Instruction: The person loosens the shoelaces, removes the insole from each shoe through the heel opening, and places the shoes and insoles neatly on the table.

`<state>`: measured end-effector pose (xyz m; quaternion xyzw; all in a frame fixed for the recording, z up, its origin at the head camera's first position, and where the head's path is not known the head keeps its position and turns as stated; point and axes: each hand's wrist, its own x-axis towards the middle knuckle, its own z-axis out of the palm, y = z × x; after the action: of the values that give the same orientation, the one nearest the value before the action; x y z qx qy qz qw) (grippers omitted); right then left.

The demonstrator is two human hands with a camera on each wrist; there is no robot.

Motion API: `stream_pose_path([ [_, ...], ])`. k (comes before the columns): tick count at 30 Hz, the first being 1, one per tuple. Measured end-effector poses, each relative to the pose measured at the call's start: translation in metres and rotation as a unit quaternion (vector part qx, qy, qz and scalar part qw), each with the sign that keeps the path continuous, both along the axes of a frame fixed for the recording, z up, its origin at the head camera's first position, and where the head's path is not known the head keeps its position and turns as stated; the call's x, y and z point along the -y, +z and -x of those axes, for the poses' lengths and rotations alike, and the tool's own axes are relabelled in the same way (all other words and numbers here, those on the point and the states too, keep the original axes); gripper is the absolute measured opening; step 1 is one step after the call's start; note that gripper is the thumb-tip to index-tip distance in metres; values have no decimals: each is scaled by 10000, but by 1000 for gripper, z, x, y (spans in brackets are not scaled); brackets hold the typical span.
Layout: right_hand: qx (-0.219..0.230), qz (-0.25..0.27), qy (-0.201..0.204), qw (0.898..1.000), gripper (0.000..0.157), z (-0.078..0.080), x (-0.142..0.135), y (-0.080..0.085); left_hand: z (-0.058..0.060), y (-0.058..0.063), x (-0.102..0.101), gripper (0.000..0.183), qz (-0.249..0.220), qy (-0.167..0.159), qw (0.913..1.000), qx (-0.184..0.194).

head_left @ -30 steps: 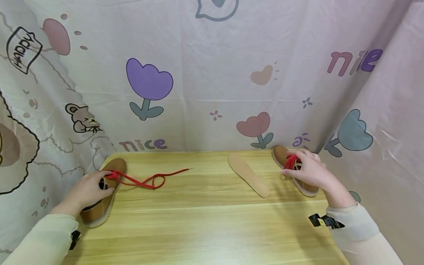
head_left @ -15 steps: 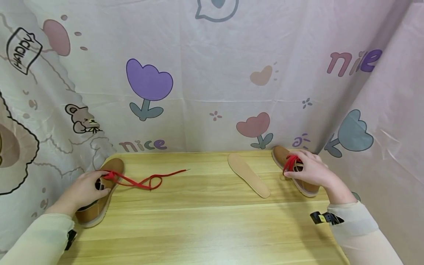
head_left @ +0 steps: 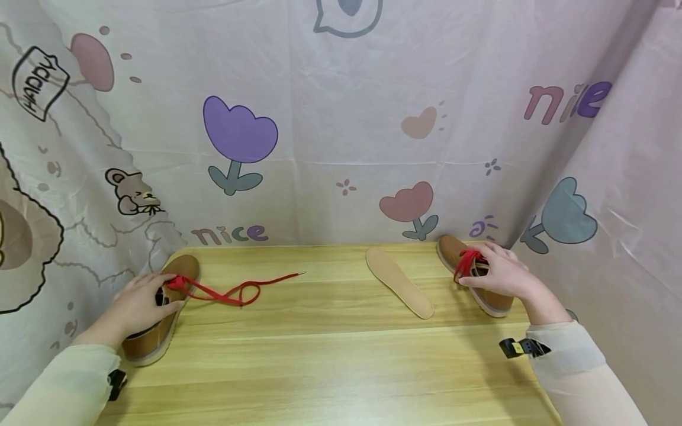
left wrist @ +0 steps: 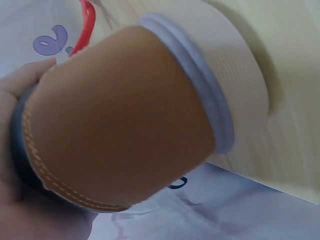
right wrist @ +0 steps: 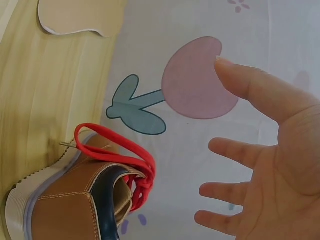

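At the table's left edge a brown shoe (head_left: pixel 183 269) with a pale sole points its toe away. My left hand (head_left: pixel 132 307) grips it from above, around the opening; the left wrist view shows its smooth brown heel (left wrist: pixel 120 120), with the hand behind the collar. Its red lace (head_left: pixel 224 297) trails right across the wood in a small loop. At the far right corner sits a matching shoe (head_left: pixel 491 302) with bunched red laces (head_left: pixel 467 264). Over that shoe my right hand (head_left: pixel 501 275) hovers; in the right wrist view its fingers (right wrist: pixel 235 152) are spread and hold nothing.
Between the shoes, a tan insole (head_left: pixel 399 284) lies slantwise on the wooden table (head_left: pixel 319 367). A printed cloth (head_left: pixel 319 118) with flowers and lettering hangs along the back and both sides, close to each shoe.
The left shoe has shifted slightly left with my left hand on it, drawing its lace along. My right hand has lifted a little off the laces, which have settled.
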<state>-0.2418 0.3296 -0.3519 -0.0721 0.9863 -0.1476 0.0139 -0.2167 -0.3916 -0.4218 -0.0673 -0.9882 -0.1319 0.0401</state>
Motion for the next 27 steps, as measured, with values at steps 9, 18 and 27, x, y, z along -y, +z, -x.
stream_pose_path([
  [9, 58, 65, -23, 10000, 95, 5, -3, -2, 0, 6, -12, 76, 109, 36, 9998, -186],
  [18, 47, 54, -81, 9999, 93, 10, -6, -8, 0, 12, -28, 67, 157, -149, 9982, -551],
  [27, 19, -27, -155, 9999, 96, 15, -10, -14, -4, 18, -50, 61, 140, -358, 9954, -873],
])
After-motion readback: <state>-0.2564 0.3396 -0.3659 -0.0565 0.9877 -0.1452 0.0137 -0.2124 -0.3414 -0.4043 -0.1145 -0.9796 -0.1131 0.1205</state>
